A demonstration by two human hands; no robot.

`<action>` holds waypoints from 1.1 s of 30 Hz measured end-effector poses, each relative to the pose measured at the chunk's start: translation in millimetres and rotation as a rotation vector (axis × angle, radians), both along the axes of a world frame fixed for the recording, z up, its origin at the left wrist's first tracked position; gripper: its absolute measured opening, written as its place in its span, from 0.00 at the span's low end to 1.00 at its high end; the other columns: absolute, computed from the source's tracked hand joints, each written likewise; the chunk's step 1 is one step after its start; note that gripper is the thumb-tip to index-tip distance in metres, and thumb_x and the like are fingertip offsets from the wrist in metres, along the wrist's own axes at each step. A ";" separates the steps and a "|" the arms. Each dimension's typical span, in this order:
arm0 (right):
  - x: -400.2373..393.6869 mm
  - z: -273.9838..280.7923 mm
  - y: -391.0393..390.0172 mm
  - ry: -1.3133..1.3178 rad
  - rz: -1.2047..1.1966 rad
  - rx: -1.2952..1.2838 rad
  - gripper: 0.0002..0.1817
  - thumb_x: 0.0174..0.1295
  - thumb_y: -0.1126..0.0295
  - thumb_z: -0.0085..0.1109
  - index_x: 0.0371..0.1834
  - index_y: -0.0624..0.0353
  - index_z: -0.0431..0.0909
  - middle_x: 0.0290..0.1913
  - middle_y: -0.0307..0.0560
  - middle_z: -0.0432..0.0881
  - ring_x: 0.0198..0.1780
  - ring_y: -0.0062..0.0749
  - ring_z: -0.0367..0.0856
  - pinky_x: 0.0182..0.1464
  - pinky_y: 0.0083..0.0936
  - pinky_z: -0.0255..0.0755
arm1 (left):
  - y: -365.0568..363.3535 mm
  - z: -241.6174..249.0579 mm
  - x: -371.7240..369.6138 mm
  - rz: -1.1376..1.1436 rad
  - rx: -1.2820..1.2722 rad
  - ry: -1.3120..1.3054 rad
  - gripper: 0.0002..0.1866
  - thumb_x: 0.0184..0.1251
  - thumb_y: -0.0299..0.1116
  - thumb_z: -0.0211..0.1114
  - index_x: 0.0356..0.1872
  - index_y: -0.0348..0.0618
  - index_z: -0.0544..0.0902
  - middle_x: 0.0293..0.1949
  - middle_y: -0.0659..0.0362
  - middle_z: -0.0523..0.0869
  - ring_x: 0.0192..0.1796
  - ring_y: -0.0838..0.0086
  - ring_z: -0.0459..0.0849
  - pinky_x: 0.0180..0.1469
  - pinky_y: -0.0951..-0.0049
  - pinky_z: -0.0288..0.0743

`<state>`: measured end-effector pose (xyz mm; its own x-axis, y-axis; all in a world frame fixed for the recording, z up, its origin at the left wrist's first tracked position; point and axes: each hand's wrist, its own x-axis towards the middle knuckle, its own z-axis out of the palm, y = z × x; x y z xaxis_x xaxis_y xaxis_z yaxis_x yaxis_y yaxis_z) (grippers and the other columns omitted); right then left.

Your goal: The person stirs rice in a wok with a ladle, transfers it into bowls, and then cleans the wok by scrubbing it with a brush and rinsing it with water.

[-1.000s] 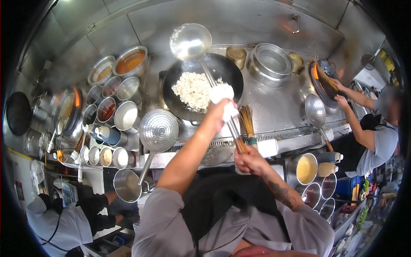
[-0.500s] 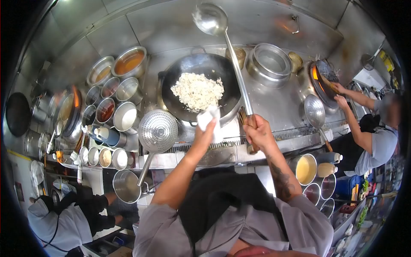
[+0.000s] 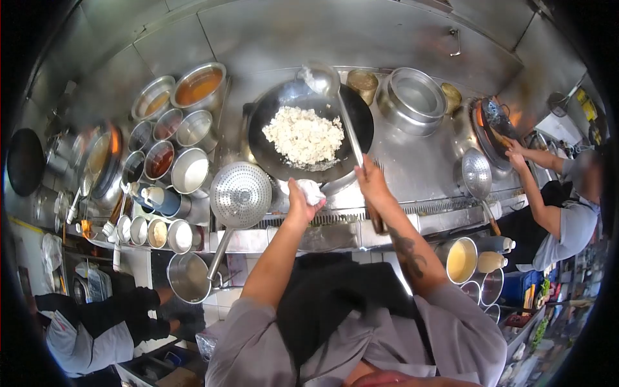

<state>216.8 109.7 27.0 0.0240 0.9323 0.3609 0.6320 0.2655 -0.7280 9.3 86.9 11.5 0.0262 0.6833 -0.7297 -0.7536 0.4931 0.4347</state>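
A dark wok sits on the burner before me, with a heap of whitish fried rice in its middle. My left hand is closed around a bunched white cloth at the wok's near rim; the cloth hides whether the rim is gripped too. With my right hand I grip the long handle of a metal ladle, whose bowl hangs over the wok's far side. White bits cling to the ladle's bowl. Just left of the wok rests a round perforated skimmer.
Metal pots of sauces and seasonings crowd the left side. A large steel pot stands right of the wok. At the far right a co-worker handles another wok near flames. A second person is at lower left.
The ladle has come down from high above to over the wok's far side. My left hand and cloth have drawn slightly back toward me. My right hand has shifted a little left.
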 end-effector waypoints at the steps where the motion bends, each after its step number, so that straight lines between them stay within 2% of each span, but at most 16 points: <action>1: 1.2 -8.4 -7.2 -0.003 0.003 -0.006 0.20 0.65 0.68 0.54 0.59 0.62 0.69 0.27 0.59 0.80 0.29 0.50 0.82 0.31 0.38 0.74 | -0.6 -5.5 -2.1 0.003 -0.006 -0.003 0.28 0.65 0.65 0.44 0.43 0.51 0.75 0.34 0.58 0.81 0.37 0.61 0.80 0.36 0.58 0.76; 3: 12.0 -20.1 -32.5 -0.267 0.199 -0.207 0.21 0.64 0.68 0.53 0.59 0.61 0.69 0.33 0.67 0.80 0.37 0.60 0.80 0.41 0.44 0.74 | 6.5 -17.5 -9.1 0.010 0.056 0.003 0.16 0.63 0.51 0.60 0.40 0.51 0.75 0.32 0.60 0.80 0.34 0.66 0.79 0.36 0.63 0.76; 4: 22.2 -6.7 -48.8 -0.298 0.221 -0.370 0.21 0.64 0.68 0.54 0.60 0.60 0.69 0.33 0.67 0.80 0.37 0.59 0.81 0.40 0.44 0.74 | 12.8 -27.1 -17.1 0.009 0.056 0.000 0.16 0.63 0.51 0.60 0.40 0.51 0.75 0.32 0.60 0.80 0.34 0.66 0.79 0.36 0.63 0.76; 5: 35.5 20.5 -64.8 -0.330 0.241 -0.537 0.22 0.63 0.69 0.54 0.61 0.59 0.69 0.33 0.67 0.80 0.37 0.58 0.81 0.40 0.45 0.74 | 19.4 -38.4 -27.6 -0.008 0.039 -0.030 0.12 0.60 0.43 0.63 0.39 0.52 0.75 0.30 0.60 0.80 0.33 0.68 0.79 0.34 0.66 0.75; 6: 56.8 39.5 -69.8 -0.353 0.273 -0.516 0.22 0.63 0.69 0.54 0.61 0.58 0.69 0.34 0.67 0.80 0.37 0.58 0.81 0.40 0.45 0.74 | 22.7 -44.5 -32.3 -0.021 0.021 -0.062 0.10 0.58 0.35 0.66 0.38 0.52 0.74 0.29 0.61 0.79 0.31 0.70 0.78 0.31 0.69 0.75; 7: 71.1 60.5 -73.0 -0.374 0.308 -0.495 0.22 0.63 0.70 0.54 0.61 0.58 0.69 0.35 0.67 0.80 0.37 0.59 0.81 0.39 0.46 0.74 | 21.9 -41.6 -33.2 -0.030 0.040 -0.087 0.08 0.57 0.33 0.67 0.34 0.51 0.75 0.27 0.63 0.79 0.30 0.72 0.78 0.27 0.74 0.73; 9: 69.7 129.4 -88.3 -0.588 0.232 -0.492 0.24 0.61 0.71 0.55 0.63 0.58 0.68 0.35 0.64 0.80 0.34 0.58 0.81 0.38 0.45 0.74 | 23.5 -43.6 -34.7 -0.042 0.042 -0.089 0.08 0.57 0.33 0.66 0.34 0.51 0.75 0.26 0.62 0.79 0.28 0.72 0.78 0.25 0.75 0.71; 10: 71.4 146.1 -95.9 -0.587 0.232 -0.493 0.24 0.61 0.71 0.55 0.63 0.58 0.68 0.35 0.64 0.80 0.34 0.58 0.81 0.38 0.45 0.74 | 24.8 -44.5 -35.0 -0.061 0.047 -0.090 0.08 0.57 0.33 0.66 0.33 0.50 0.75 0.25 0.61 0.79 0.27 0.71 0.78 0.22 0.76 0.69; 12: 75.1 161.9 -108.2 -0.674 0.176 -0.257 0.25 0.60 0.74 0.52 0.64 0.59 0.67 0.34 0.62 0.79 0.32 0.55 0.81 0.37 0.45 0.74 | 27.0 -46.9 -38.7 -0.090 0.039 -0.141 0.08 0.57 0.33 0.66 0.33 0.49 0.75 0.25 0.61 0.79 0.26 0.71 0.78 0.20 0.77 0.67; 15: 75.0 142.3 -105.2 -0.866 0.134 -0.346 0.26 0.60 0.75 0.48 0.65 0.60 0.65 0.32 0.59 0.78 0.31 0.54 0.80 0.37 0.45 0.75 | 29.6 -49.0 -44.7 -0.160 0.026 -0.222 0.08 0.57 0.33 0.66 0.33 0.48 0.75 0.25 0.60 0.80 0.25 0.70 0.78 0.17 0.79 0.64; 17: 69.3 92.1 -80.7 -0.826 0.186 -0.343 0.26 0.60 0.76 0.45 0.65 0.59 0.65 0.32 0.61 0.79 0.33 0.56 0.79 0.38 0.45 0.75 | 31.2 -52.7 -44.5 -0.216 0.016 -0.256 0.07 0.57 0.33 0.65 0.33 0.47 0.75 0.26 0.59 0.80 0.25 0.69 0.78 0.15 0.80 0.63; 19: 63.0 37.0 -29.6 -0.724 0.229 -0.400 0.25 0.60 0.74 0.48 0.63 0.61 0.66 0.30 0.63 0.79 0.35 0.57 0.80 0.38 0.46 0.74 | 35.2 -61.8 -47.2 -0.233 -0.005 -0.240 0.06 0.58 0.31 0.64 0.32 0.46 0.75 0.26 0.58 0.80 0.26 0.68 0.78 0.16 0.80 0.63; 24: 75.5 117.7 -61.5 -0.610 0.249 -0.340 0.25 0.61 0.69 0.54 0.62 0.61 0.66 0.29 0.64 0.79 0.36 0.58 0.80 0.39 0.48 0.72 | 37.1 -53.7 -43.6 -0.236 -0.002 -0.221 0.05 0.58 0.30 0.63 0.34 0.46 0.76 0.27 0.57 0.81 0.27 0.70 0.79 0.18 0.78 0.65; 27: 100.1 120.1 -84.9 -0.478 0.354 -0.309 0.25 0.61 0.70 0.54 0.63 0.55 0.66 0.29 0.64 0.79 0.35 0.59 0.79 0.38 0.48 0.72 | 38.0 -60.7 -40.8 -0.187 0.001 -0.182 0.03 0.60 0.30 0.60 0.34 0.47 0.76 0.27 0.58 0.80 0.27 0.70 0.78 0.19 0.77 0.66; 29: 83.4 109.1 -90.5 -0.643 0.314 -0.467 0.25 0.61 0.71 0.54 0.63 0.53 0.66 0.30 0.63 0.80 0.34 0.59 0.79 0.38 0.47 0.72 | 21.0 -52.8 -30.7 -0.138 0.086 -0.208 0.02 0.64 0.31 0.56 0.32 0.49 0.75 0.27 0.61 0.79 0.26 0.71 0.76 0.19 0.77 0.64; 33: 76.9 134.8 -93.8 -0.472 0.463 -0.450 0.23 0.65 0.67 0.54 0.64 0.57 0.66 0.31 0.64 0.80 0.34 0.58 0.80 0.39 0.46 0.71 | -53.9 72.3 -12.4 -0.067 -0.008 -0.113 0.03 0.65 0.32 0.56 0.31 0.49 0.74 0.26 0.62 0.78 0.27 0.74 0.76 0.20 0.78 0.62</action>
